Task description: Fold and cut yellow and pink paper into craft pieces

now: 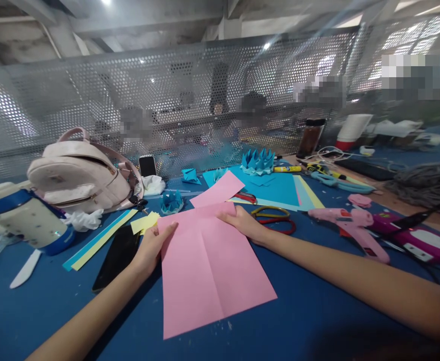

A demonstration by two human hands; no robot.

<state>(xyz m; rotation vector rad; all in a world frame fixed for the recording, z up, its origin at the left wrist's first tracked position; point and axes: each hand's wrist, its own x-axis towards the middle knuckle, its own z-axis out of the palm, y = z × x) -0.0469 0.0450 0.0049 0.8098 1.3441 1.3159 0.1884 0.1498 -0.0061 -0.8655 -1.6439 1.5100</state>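
A pink sheet of paper (212, 265) with a crease down its middle is stretched between my two hands, over the blue table. My left hand (154, 245) pinches its upper left edge, thumb on top. At the upper right edge my right hand (240, 223) grips it the same way, its other fingers hidden beneath. Just behind lies a smaller pink paper piece (220, 190). Scissors with yellow and red handles (276, 219) rest beside my right wrist. A black phone (116, 258) and yellow paper scraps (144, 223) are near my left hand.
Folded blue paper crowns (258, 162) stand at the back on blue sheets (280, 190). On the right are a pink glue gun (349, 225) and a purple device (415, 235). A backpack (80, 175) and a large tumbler (31, 220) stand left, before a perforated metal screen (189, 100).
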